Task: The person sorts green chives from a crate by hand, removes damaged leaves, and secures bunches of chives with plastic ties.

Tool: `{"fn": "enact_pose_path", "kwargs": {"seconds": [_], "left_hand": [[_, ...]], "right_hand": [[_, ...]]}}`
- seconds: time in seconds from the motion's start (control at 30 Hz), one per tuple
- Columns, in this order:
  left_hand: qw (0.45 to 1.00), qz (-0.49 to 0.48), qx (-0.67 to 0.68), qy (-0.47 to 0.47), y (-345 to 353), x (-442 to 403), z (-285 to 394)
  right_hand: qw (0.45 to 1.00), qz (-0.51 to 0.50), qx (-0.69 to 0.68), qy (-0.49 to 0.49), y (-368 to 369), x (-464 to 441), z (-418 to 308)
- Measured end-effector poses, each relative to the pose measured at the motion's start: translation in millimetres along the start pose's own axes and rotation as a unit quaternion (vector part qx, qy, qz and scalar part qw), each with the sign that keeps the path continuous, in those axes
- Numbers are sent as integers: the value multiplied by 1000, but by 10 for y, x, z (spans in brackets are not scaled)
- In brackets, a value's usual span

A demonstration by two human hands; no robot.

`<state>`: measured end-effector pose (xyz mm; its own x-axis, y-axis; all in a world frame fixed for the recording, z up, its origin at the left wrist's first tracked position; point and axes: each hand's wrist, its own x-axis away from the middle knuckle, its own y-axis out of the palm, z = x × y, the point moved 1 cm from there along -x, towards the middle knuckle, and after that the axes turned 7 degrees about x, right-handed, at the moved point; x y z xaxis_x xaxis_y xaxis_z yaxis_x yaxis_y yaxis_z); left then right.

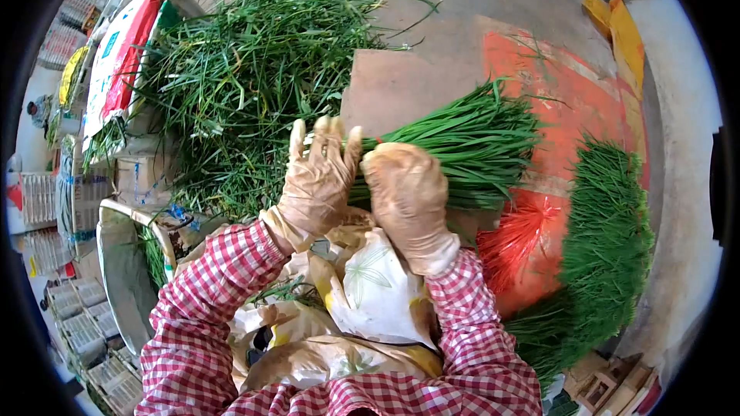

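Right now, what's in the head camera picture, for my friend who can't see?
A gloved right hand grips a bundle of green leaves; the left hand is at its left end. A messy leaf pile lies left; red strands and more greens lie right.

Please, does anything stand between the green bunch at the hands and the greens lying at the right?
Partly: red strands lie on the orange sheet, low between the bunch and those greens. Just above the strands, only sheet shows.
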<state>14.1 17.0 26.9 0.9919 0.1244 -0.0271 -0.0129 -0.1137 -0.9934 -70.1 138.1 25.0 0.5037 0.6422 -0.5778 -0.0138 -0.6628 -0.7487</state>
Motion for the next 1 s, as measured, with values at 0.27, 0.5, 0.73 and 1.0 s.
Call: {"fn": "enact_pose_path", "kwargs": {"seconds": [0.27, 0.5, 0.73, 1.0], "left_hand": [[991, 31, 131, 26, 697, 3, 200], [988, -46, 102, -110, 742, -336, 81], [896, -62, 416, -144, 831, -826, -457], [791, 29, 579, -195, 859, -632, -410]], "right_hand": [[995, 16, -82, 55, 132, 15, -65], [994, -57, -75, 47, 51, -17, -164], [612, -372, -550, 430, 281, 499, 58], [560, -305, -622, 455, 930, 620, 201]]}}
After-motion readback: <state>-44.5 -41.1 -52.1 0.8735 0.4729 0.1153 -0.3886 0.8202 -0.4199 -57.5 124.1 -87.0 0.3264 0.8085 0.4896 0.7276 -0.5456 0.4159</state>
